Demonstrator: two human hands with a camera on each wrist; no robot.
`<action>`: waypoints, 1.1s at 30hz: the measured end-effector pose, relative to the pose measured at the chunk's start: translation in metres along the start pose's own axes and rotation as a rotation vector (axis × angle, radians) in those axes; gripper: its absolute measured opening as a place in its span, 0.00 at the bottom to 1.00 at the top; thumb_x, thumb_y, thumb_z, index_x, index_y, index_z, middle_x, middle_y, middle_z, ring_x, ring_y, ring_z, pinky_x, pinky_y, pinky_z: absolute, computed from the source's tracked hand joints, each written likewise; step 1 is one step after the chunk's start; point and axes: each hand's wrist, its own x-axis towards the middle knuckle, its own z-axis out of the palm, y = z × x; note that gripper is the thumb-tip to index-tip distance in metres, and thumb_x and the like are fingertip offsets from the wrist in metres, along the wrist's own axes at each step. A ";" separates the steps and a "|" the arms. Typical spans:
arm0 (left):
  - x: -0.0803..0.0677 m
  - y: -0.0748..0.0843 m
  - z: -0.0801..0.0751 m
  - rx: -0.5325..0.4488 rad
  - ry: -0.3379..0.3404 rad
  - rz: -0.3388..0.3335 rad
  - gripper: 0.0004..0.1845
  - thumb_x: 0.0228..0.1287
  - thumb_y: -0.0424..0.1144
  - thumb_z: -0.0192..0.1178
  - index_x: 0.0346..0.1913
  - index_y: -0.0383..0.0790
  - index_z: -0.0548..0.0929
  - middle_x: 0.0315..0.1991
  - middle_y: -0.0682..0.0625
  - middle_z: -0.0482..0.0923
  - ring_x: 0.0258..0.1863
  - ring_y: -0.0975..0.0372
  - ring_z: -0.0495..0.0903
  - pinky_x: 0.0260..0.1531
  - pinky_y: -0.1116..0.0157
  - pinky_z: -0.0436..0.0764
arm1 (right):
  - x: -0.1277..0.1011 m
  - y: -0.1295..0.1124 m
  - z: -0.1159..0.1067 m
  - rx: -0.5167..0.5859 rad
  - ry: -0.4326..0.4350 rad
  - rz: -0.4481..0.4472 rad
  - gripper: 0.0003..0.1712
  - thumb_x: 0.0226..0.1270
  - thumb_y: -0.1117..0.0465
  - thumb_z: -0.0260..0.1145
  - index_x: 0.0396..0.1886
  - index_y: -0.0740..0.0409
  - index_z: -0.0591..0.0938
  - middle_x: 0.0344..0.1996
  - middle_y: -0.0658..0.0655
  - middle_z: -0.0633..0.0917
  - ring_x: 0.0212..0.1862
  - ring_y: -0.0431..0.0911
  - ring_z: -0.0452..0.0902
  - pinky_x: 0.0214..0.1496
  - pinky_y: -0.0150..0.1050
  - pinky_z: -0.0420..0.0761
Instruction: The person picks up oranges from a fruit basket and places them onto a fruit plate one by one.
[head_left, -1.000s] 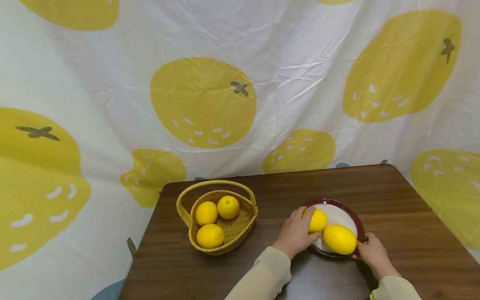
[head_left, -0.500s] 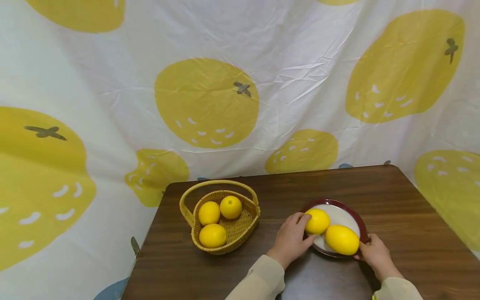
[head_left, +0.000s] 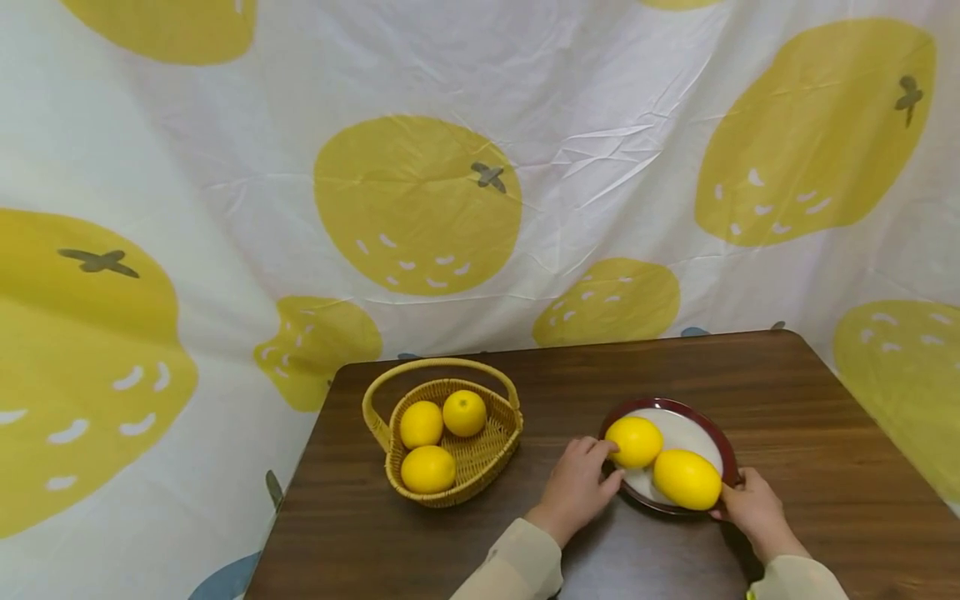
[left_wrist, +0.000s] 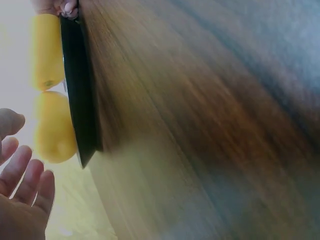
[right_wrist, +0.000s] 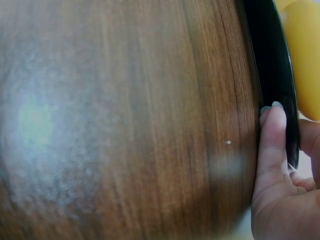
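- My left hand (head_left: pixel 573 493) sits on the counter (head_left: pixel 787 400) just left of the plate (head_left: pixel 686 414), fingers relaxed and loosely spread; its fingertips are at the round lemon (head_left: pixel 634 442), but I cannot tell from the head view whether they touch it.
- The left wrist view shows that hand (left_wrist: pixel 22 195) with straight, parted fingers and nothing gripped, close to the near lemon (left_wrist: pixel 52 127) on the plate (left_wrist: pixel 80 90).
- My right hand (head_left: pixel 753 507) holds the plate at its near right edge; in the right wrist view a finger (right_wrist: pixel 272 145) lies along the underside of the dark rim (right_wrist: pixel 272 60) with the thumb on top, pinching it.
- The plate has a dark red rim and a white centre and stands on the right half of the counter. Two lemons lie on it, touching: the round one at the left, the longer lemon (head_left: pixel 687 479) at the near edge, just beside my right hand.
- A wicker basket (head_left: pixel 480 458) with a hoop handle stands well left of the plate and holds three lemons (head_left: pixel 428 468).
- Behind the counter hangs a white cloth (head_left: pixel 247 167) printed with big yellow fruit.
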 end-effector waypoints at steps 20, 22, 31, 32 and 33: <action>-0.006 0.000 -0.011 0.029 0.095 0.160 0.03 0.69 0.41 0.65 0.42 0.49 0.86 0.37 0.57 0.81 0.37 0.66 0.77 0.43 0.76 0.76 | 0.001 0.001 0.000 0.039 -0.014 0.012 0.28 0.75 0.61 0.55 0.60 0.81 0.61 0.31 0.60 0.76 0.25 0.39 0.81 0.32 0.31 0.83; -0.007 -0.001 -0.011 0.035 0.103 0.173 0.03 0.69 0.41 0.65 0.42 0.49 0.86 0.37 0.57 0.81 0.37 0.66 0.78 0.44 0.75 0.76 | 0.001 0.001 0.000 0.035 -0.014 0.010 0.28 0.75 0.60 0.55 0.59 0.81 0.61 0.31 0.60 0.76 0.25 0.39 0.81 0.31 0.30 0.83; -0.008 -0.006 -0.015 0.028 0.126 0.202 0.03 0.68 0.39 0.66 0.42 0.47 0.87 0.38 0.57 0.83 0.39 0.65 0.79 0.45 0.75 0.78 | -0.001 0.001 0.001 0.050 -0.023 -0.001 0.25 0.75 0.62 0.55 0.58 0.80 0.61 0.32 0.61 0.76 0.26 0.39 0.80 0.32 0.31 0.83; -0.008 -0.007 -0.016 0.031 0.128 0.205 0.03 0.68 0.39 0.66 0.42 0.47 0.87 0.38 0.56 0.83 0.39 0.65 0.79 0.46 0.75 0.78 | -0.001 0.000 0.001 0.053 -0.025 -0.003 0.25 0.75 0.63 0.54 0.58 0.80 0.61 0.33 0.61 0.75 0.26 0.39 0.80 0.32 0.31 0.83; -0.008 -0.008 -0.017 0.034 0.128 0.207 0.04 0.68 0.39 0.66 0.42 0.47 0.87 0.39 0.56 0.84 0.40 0.65 0.80 0.46 0.75 0.78 | -0.001 0.001 0.001 0.055 -0.028 -0.004 0.25 0.75 0.63 0.54 0.58 0.80 0.61 0.33 0.62 0.75 0.26 0.39 0.80 0.32 0.31 0.84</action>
